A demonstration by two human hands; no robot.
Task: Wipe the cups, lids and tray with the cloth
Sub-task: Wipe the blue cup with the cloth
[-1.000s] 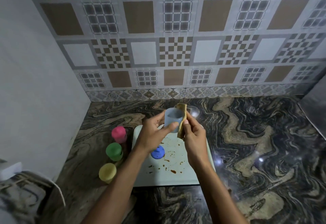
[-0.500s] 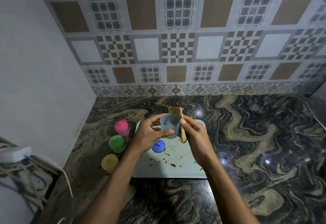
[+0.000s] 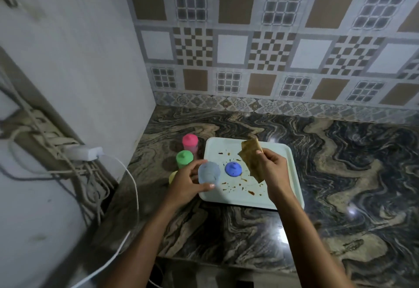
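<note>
Parted now, left hand (image 3: pixel 187 184) grips cup (image 3: pixel 209 172), right hand (image 3: pixel 272 171) pinches cloth (image 3: pixel 251 157).

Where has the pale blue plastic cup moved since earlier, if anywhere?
Yes: the pale blue plastic cup dropped from beyond the dark-blue lid to its left.

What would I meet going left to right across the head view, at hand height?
The white charger → green-lidded cup → pale blue cup → blue lid → cloth → right rim of the tray.
</note>
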